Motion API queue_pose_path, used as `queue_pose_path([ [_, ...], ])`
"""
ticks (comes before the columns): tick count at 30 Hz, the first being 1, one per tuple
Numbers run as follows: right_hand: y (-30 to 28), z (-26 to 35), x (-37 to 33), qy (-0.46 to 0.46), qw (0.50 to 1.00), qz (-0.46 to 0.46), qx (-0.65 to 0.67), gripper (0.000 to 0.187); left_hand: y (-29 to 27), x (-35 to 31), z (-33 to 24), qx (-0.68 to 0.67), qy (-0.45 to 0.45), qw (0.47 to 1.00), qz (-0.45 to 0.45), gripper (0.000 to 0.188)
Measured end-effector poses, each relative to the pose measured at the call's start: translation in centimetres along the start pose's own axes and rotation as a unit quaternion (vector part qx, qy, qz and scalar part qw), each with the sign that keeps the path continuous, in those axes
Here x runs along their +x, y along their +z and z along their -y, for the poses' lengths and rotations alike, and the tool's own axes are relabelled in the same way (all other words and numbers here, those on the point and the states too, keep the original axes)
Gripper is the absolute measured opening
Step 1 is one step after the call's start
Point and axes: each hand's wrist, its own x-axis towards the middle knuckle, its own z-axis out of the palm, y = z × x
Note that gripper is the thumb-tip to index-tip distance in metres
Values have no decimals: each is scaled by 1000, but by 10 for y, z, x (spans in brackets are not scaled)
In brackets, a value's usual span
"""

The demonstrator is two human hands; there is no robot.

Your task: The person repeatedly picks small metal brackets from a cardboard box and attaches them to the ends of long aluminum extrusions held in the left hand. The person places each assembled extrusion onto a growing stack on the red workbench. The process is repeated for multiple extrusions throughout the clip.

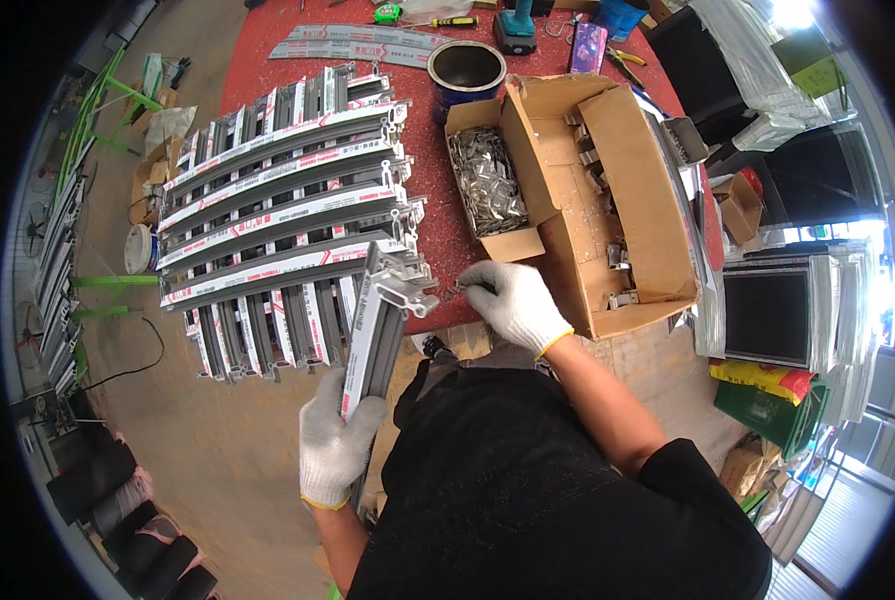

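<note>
My left hand (pixel 333 445), in a white knit glove, is wrapped round a grey metal profile bar (pixel 373 340) with printed film along one face. The bar stands tilted upward, and its cut, hollow end rests close to the table's front edge. My right hand (pixel 518 305), gloved too, is closed in a pinch just right of that end. Whatever is between its fingertips is too small to make out. Beyond it a small cardboard box (pixel 516 243) holds many small shiny metal pieces (pixel 488 185). Layers of similar profile bars (pixel 278 215) lie crosswise in a stack on the left.
A larger open cardboard box (pixel 638 180) with some metal brackets stands right of the small box on the red table (pixel 436 240). Behind are a dark round tin (pixel 468 68), a cordless tool (pixel 515 32), pliers (pixel 626 68) and flat printed strips (pixel 358 45). Framed panels (pixel 768 315) lean at right.
</note>
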Motion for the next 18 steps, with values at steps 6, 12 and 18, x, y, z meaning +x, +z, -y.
queue_pose_path([
  [6,50,-56,1,-28,992,-40,-116,19,-7,-4,24,36,-21,999,-13,44],
  [12,73,-56,11,-65,978,-1,-197,19,-9,-4,33,47,-54,997,1,39],
  [18,82,-63,18,-97,936,35,-335,17,-11,-4,29,65,-74,995,28,41],
])
